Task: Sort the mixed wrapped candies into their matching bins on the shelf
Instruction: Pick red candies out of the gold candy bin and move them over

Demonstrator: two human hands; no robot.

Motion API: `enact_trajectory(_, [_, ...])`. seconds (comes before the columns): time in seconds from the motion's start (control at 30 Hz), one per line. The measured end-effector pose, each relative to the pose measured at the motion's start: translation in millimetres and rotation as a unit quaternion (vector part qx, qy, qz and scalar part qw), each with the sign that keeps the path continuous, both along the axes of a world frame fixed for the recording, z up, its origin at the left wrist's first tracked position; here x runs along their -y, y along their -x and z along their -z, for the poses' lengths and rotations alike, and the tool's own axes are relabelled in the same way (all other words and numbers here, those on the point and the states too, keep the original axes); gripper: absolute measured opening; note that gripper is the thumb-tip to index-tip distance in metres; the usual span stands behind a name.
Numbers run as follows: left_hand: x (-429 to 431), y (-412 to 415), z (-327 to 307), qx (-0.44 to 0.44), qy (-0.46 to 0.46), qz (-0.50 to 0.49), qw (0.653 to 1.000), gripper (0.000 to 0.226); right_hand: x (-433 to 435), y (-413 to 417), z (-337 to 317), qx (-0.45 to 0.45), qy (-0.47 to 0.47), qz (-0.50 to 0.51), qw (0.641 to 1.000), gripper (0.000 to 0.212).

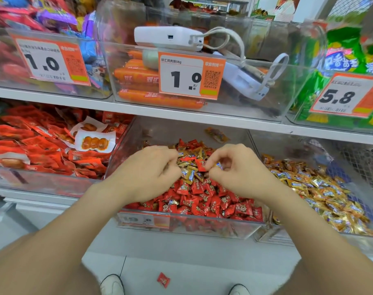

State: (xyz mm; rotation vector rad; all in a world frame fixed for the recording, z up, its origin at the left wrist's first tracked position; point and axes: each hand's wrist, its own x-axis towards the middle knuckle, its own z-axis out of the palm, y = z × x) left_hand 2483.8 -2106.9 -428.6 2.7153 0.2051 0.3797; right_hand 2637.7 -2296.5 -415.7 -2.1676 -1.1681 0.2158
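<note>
A clear middle bin [202, 227] on the lower shelf holds a heap of red wrapped candies [204, 199] with gold wrapped candies [190, 165] mixed in on top. The bin to its right [273, 237] is filled with gold candies [322, 188]. Both hands are over the mixed heap. My left hand [147, 173] has its fingers curled down onto gold candies and seems to grip some. My right hand [234, 169] pinches a gold and blue candy [218, 166] between thumb and fingers.
A left bin [43, 182] holds red snack packets. The upper shelf carries bins of sausages [138, 75], a white power bank with cable [168, 38] and green bags [341, 58]. One red candy [163, 279] lies on the floor between my shoes.
</note>
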Motion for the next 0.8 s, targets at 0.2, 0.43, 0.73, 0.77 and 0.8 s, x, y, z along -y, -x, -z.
enact_trajectory(0.2, [-6.1, -6.3, 3.3, -0.034, 0.007, -0.007, 0.999, 0.025, -10.8, 3.7, 7.4, 0.033, 0.033, -0.043, 0.998, 0.028])
enact_trajectory(0.43, [-2.7, -16.3, 12.8, -0.060, -0.041, 0.041, 0.996, 0.036, -26.6, 11.9, 31.7, 0.163, 0.090, -0.056, 0.981, 0.047])
enact_trajectory(0.73, [-20.1, -15.1, 22.3, -0.155, -0.062, 0.039, 0.985, 0.048, -30.2, -0.9, 33.3, 0.110, 0.110, -0.053, 0.986, 0.037])
enact_trajectory(0.77, [-19.1, -16.1, 21.2, -0.149, -0.058, 0.038, 0.986, 0.038, -28.4, -3.0, 33.2, 0.106, 0.107, -0.046, 0.988, 0.034])
enact_trajectory(0.8, [-19.2, -17.1, 21.0, -0.136, -0.053, 0.037, 0.989, 0.030, -27.0, -5.1, 33.1, 0.099, 0.101, -0.037, 0.989, 0.033])
